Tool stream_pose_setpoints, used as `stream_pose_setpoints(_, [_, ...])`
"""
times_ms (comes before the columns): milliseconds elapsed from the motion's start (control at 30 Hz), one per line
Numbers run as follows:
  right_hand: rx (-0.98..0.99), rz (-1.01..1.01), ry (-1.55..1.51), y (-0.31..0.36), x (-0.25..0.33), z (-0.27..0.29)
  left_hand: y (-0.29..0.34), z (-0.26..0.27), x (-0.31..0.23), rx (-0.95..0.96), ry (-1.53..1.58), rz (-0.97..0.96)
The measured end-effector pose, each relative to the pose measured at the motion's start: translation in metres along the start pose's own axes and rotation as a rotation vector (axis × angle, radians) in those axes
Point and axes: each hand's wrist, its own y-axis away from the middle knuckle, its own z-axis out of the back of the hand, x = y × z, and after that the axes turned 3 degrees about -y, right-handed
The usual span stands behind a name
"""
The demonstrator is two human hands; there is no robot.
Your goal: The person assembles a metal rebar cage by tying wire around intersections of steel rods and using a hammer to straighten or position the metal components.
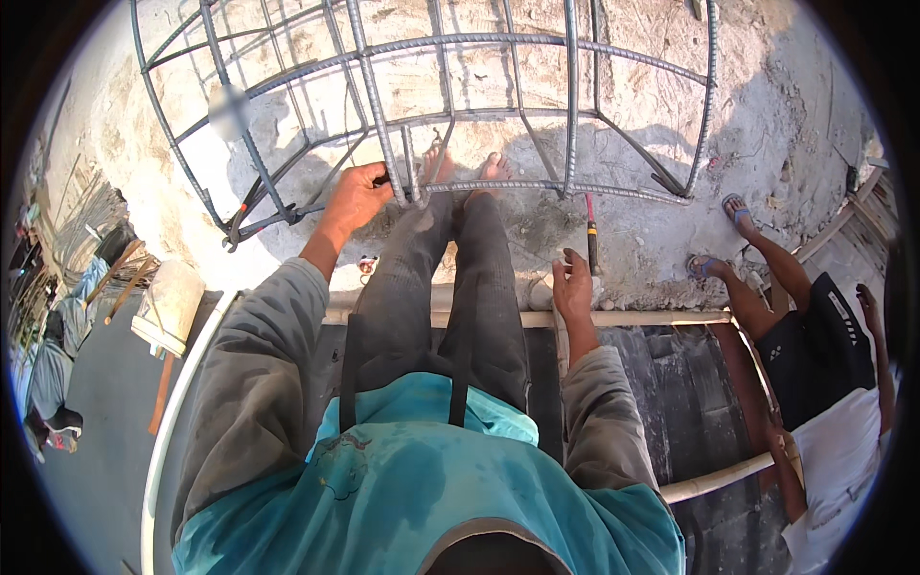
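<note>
A cage of ribbed steel rebar (470, 40) stretches across the ground in front of me. My left hand (359, 199) is closed at its near side, thumb and fingers pinching against an upright bar; the fingertips are partly hidden. Lower and to the right, my right hand (573, 286) hangs apart from the cage, fingers loosely bent and spread, with nothing clearly held. Just beyond it lies a slim tool (591, 240) with a red, yellow and black handle. Pincers (235, 230) with dark jaws lie by the cage's near left corner.
My bare feet (495, 168) stand on pale, dusty ground under the cage. At the right is another person in dark shorts (819, 350) and sandals. A pale bucket-like container (168, 305) stands left, near wooden-handled tools. Behind me are bamboo poles (714, 479) and dark sheeting.
</note>
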Motion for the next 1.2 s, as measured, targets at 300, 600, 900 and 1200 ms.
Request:
stream_pose_setpoints(300, [0.200,-0.041,-0.838,-0.023,0.160,-0.132,-0.046,-0.003,-0.023,0.165,-0.153,0.427])
stream_pose_setpoints(600, [0.520,-0.269,-0.907,-0.053,0.170,-0.136,-0.055,0.003,0.020,0.401,-0.109,0.572])
stream_pose_setpoints(900, [-0.124,-0.076,-0.924,-0.060,0.163,-0.145,0.066,-0.014,-0.029,-0.320,-0.308,-0.335])
stream_pose_setpoints(1200, [-0.027,-0.497,-1.139,-0.025,0.196,-0.110,0.074,-0.080,-0.053,-0.373,-0.247,-0.114])
